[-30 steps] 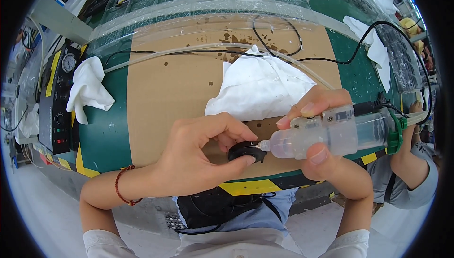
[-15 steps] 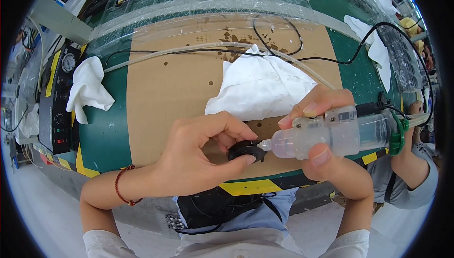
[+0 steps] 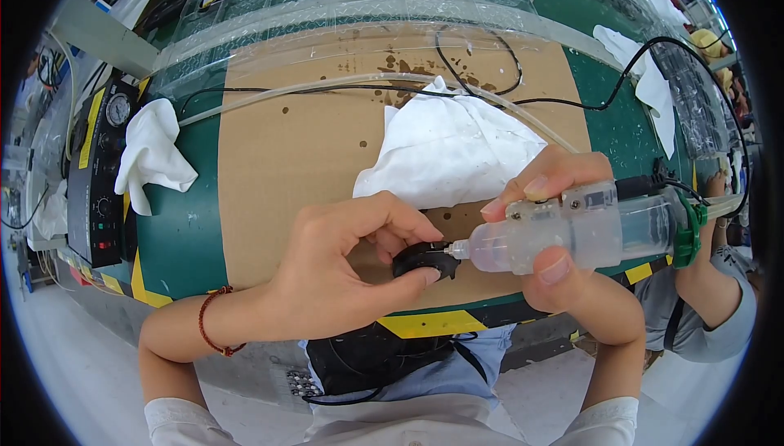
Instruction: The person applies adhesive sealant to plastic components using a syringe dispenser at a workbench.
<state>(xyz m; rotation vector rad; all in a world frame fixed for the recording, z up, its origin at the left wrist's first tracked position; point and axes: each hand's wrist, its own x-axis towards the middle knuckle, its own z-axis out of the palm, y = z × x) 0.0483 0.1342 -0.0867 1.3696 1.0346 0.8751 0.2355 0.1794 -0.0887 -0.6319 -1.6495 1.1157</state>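
— So, what do your hands hold, seen from the head camera?

— Well, my left hand [image 3: 339, 270] is closed around a small black part [image 3: 423, 260], a little right of the centre of the frame. Thumb below, fingers curled over it, so it cannot turn or slip. My right hand [image 3: 563, 234] grips a clear dispensing syringe [image 3: 572, 229] in the right half, fingers on top and thumb under the barrel. Its tip [image 3: 454, 248] touches the black part.

— Why do you hold them so near to you?

— I judge it gives control: both are lifted over the near edge of the bench, just under my eyes, with the syringe lying almost level. A green cap [image 3: 690, 229] closes its back end, and a clear hose [image 3: 327, 86] lies in a curve across the upper part of the frame.

— And your arms?

— Both forearms come in from the lower edge and bend inward, the wrists near together. On the left wrist is a red cord bracelet [image 3: 214, 322].

— What lies behind?

— A brown cardboard sheet [image 3: 286, 144] on the green bench [image 3: 180, 225], with a white cloth [image 3: 449, 148] at the centre and another cloth [image 3: 151, 152] at the left.
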